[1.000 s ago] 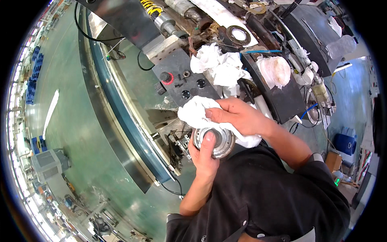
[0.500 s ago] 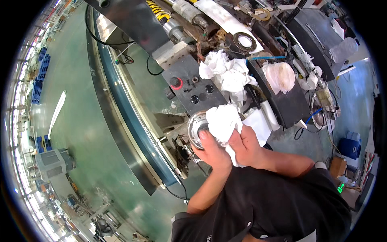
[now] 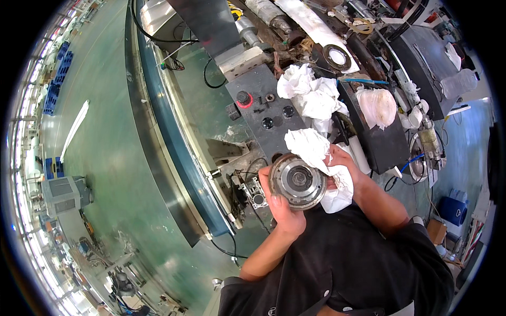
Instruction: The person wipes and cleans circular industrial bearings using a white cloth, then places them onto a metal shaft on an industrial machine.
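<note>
A round metal flange-like part point(image 3: 296, 181), with concentric rings and a dark hub in its middle, faces up in front of my torso. My left hand point(image 3: 283, 211) grips it by its left and lower rim, the thumb over the near edge. At its right side, my right hand point(image 3: 349, 167) is closed on a crumpled white rag point(image 3: 337, 194). The rag lies against the part's upper right rim and hangs down beside it. Some of my right fingers are hidden behind the rag and the part.
Beyond my hands lies a dark machine block point(image 3: 263, 100) with a red-ringed knob point(image 3: 244, 99). More crumpled white rags point(image 3: 311, 92) rest beside it. A soiled whitish pad point(image 3: 376, 107) sits on a black block point(image 3: 390, 147). A flat ring point(image 3: 336, 57) lies farther back. A long blue-edged rail point(image 3: 179, 142) curves along the left.
The metal part has tipped so its ringed face now shows fully. My right hand and rag have shifted from over the part to its right side. The whole view has shifted slightly.
</note>
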Available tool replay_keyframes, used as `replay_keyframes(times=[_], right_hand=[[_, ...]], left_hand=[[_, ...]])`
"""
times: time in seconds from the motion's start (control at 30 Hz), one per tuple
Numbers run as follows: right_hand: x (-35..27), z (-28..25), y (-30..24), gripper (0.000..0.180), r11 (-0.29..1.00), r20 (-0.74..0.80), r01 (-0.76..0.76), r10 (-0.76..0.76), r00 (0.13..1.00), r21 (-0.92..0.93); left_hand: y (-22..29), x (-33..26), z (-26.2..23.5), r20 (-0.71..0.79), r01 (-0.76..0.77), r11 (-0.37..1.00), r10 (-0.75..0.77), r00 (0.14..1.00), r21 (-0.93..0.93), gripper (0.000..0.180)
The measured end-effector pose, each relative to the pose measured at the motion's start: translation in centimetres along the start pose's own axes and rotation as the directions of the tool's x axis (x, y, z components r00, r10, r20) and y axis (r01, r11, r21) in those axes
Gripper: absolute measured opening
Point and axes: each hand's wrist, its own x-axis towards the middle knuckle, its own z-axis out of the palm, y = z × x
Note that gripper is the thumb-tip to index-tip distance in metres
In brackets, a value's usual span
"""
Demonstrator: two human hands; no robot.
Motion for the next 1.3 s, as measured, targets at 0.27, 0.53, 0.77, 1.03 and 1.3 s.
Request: replay_keyframes(times=[0.27, 0.53, 0.77, 1.03, 1.3], right_hand=[[0.6, 0.2, 0.8, 0.020, 0.993, -0.031, 0.062, -0.066, 0.997, -0.097], [0.2, 1.7, -3.4, 0.029, 0.795, 0.047, 0.106, -0.097, 0.994, -0.597], [0.5, 2.3, -5.2, 0.030, 0.556, 0.148, 0.154, -0.056, 0.987, -0.817], [0.6, 5.0, -3.0, 0.029, 0.723, 0.106, 0.325, -0.333, 0.937, -0.610], [-0.3, 5.3, 1.4, 0.030, 0.663, -0.021, 0.573, -0.662, 0.749, -0.481]], left_hand=[[0.3, 0.4, 0.7, -0.112, 0.034, 0.986, -0.016, 0.994, 0.166, 0.049], [1.1, 0.3, -0.4, 0.151, 0.276, 0.929, -0.318, 0.936, 0.246, 0.035], [0.6, 0.7, 0.2, 0.124, 0.376, 0.921, -0.388, 0.913, 0.104, 0.024], [-0.9, 0.8, 0.6, -0.097, 0.107, 0.994, -0.104, 0.990, 0.020, 0.028], [-1.0, 1.5, 2.4, -0.140, -0.165, 0.985, 0.171, 0.975, 0.049, 0.026]])
